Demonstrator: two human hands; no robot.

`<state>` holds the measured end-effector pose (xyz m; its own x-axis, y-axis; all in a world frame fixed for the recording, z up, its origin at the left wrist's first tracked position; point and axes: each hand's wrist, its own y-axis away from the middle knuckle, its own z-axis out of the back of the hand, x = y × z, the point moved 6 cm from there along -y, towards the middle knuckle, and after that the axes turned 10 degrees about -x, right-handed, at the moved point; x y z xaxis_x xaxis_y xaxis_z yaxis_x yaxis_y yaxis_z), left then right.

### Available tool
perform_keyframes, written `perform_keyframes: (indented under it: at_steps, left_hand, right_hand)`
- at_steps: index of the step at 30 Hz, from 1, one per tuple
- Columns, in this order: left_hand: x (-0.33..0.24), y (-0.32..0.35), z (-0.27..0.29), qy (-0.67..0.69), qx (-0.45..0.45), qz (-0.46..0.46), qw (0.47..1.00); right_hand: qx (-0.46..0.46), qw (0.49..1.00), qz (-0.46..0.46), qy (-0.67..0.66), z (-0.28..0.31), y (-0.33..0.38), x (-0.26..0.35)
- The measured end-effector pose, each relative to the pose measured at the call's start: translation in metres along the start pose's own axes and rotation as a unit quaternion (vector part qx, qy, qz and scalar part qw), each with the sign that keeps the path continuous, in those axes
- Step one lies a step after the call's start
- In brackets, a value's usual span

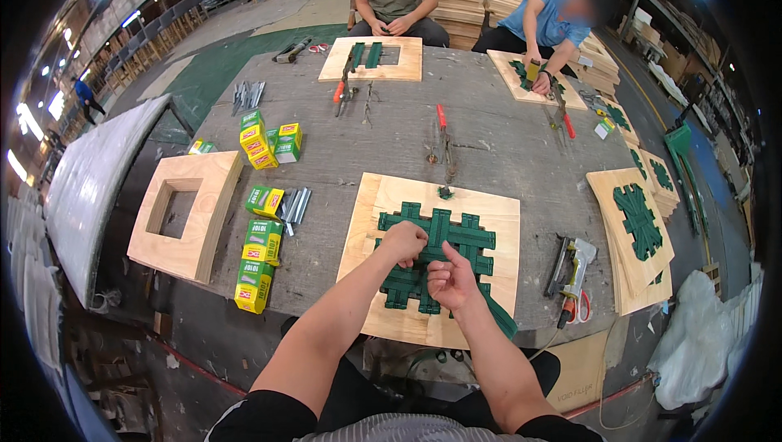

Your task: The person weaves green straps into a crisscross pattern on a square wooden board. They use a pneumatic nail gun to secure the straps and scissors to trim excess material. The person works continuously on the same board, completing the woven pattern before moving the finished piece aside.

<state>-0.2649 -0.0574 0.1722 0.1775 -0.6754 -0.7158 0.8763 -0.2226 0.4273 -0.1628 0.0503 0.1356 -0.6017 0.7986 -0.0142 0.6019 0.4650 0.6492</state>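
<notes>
A plywood panel [366, 307] lies in front of me at the table's near edge, with green webbing straps [468, 236] woven crosswise over its middle. My left hand [402, 245] is closed in a pinch on a green strap at the centre of the weave. Close beside it, my right hand [453, 279] is curled with the thumb up; what its fingers hold, if anything, is hidden. One loose green strap end [498, 312] trails over the panel's lower right edge, below my right hand.
Staple boxes [261, 242] and a stack of cut-out plywood frames [175, 226] stand at left. A staple gun [580, 267] and scissors [580, 307] lie at right beside strapped panels [635, 226]. Pliers [444, 128] lie beyond my panel. Two people work across the table [309, 128].
</notes>
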Motion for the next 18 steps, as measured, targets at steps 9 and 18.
perform_keyframes:
  at_steps: [9,18]
  left_hand:
    - [0.0,-0.009,0.004,-0.018,0.063,0.014,0.998]
    - [0.038,-0.006,0.072,-0.118,-0.314,-0.25,0.908]
  right_hand:
    - [-0.042,0.997,0.01,0.065,-0.003,-0.007,0.0]
    - [-0.099,0.936,0.214,0.263,-0.009,0.067,-0.031]
